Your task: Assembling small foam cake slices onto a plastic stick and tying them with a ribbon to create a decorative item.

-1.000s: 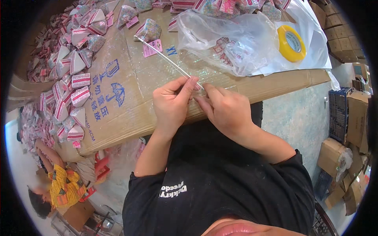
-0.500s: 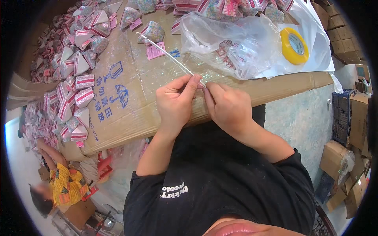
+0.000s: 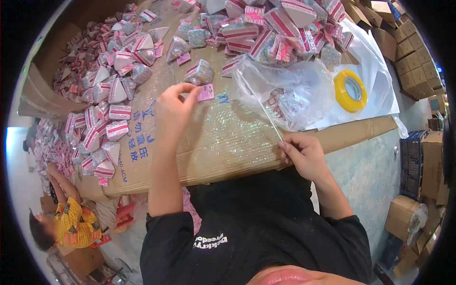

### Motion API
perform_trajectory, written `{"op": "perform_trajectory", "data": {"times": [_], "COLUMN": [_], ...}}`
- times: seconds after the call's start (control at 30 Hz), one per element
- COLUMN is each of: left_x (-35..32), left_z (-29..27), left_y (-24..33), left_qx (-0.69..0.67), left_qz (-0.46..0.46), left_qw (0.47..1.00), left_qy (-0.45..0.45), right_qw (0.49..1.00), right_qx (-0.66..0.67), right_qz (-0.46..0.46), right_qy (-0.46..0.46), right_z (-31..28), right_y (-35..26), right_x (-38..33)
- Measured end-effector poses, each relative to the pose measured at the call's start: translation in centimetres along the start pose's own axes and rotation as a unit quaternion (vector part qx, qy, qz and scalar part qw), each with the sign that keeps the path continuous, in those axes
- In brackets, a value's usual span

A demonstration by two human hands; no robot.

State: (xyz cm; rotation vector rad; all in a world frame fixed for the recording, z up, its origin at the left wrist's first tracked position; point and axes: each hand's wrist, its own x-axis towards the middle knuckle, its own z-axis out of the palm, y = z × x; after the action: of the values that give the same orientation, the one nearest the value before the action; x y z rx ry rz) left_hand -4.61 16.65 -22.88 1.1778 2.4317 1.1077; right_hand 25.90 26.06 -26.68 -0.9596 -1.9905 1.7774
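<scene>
My left hand [image 3: 176, 104] is over the cardboard, its thumb and forefinger pinched at the left edge of a small pink card tag [image 3: 206, 93]. Just beyond the tag lies a wedge-shaped, glittery wrapped piece [image 3: 199, 72]; I cannot tell whether the two are joined. In my right hand [image 3: 301, 153], near the cardboard's front edge, the fingers close on the lower end of a thin white strand [image 3: 266, 112]. The strand slants up and leftward across a crumpled clear plastic bag [image 3: 308, 85], which has small reddish printed things inside or under it.
Cake-slice-shaped pieces [image 3: 285, 19] heap at the back, with many more [image 3: 114, 85] along the left. A yellow tape roll [image 3: 351, 90] rests on white sheeting at the right. Another person in yellow [image 3: 78, 222] sits at lower left. Cartons [image 3: 412, 52] stack at far right.
My hands were together on the white strand and have parted. The left moved left to the pink tag; the right moved right, keeping the strand. The view shifted, so the table appears lower.
</scene>
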Motion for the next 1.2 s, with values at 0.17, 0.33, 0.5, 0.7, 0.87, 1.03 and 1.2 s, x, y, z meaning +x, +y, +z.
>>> {"op": "perform_trajectory", "data": {"times": [0.17, 0.33, 0.5, 0.7, 0.87, 1.03, 1.2], "left_x": [1.7, 0.2, 1.2, 3.3, 5.7, 5.0, 3.0], "left_z": [2.5, 4.7, 5.3, 4.1, -4.0, -7.9, -8.0], "left_y": [-5.4, -1.9, -3.1, -6.8, -1.1, 2.3, 4.0], "left_qx": [0.189, 0.148, 0.282, 0.347, 0.009, -0.1, -0.125], "left_qz": [-0.054, -0.007, 0.196, 0.278, 0.103, 0.105, 0.091], "left_qw": [0.981, 0.988, 0.939, 0.895, 0.988, 0.979, 0.979], "left_qy": [-0.009, 0.05, -0.01, 0.041, 0.117, 0.141, 0.133], "right_qw": [0.999, 0.999, 0.999, 0.998, 0.999, 0.999, 0.996], "right_qx": [0.034, -0.022, -0.015, -0.049, -0.021, 0.003, -0.02], "right_qz": [0.035, 0.048, 0.027, 0.018, -0.047, -0.041, -0.082], "right_qy": [-0.009, -0.008, -0.012, -0.032, 0.004, -0.019, -0.037], "right_z": [0.9, 0.6, 0.2, 0.4, 0.2, 0.5, 1.2], "right_y": [1.3, 2.9, 2.7, 0.9, 1.1, 0.1, -0.6], "right_x": [-1.1, -0.7, -0.3, -0.7, -1.3, -0.9, -0.1]}}
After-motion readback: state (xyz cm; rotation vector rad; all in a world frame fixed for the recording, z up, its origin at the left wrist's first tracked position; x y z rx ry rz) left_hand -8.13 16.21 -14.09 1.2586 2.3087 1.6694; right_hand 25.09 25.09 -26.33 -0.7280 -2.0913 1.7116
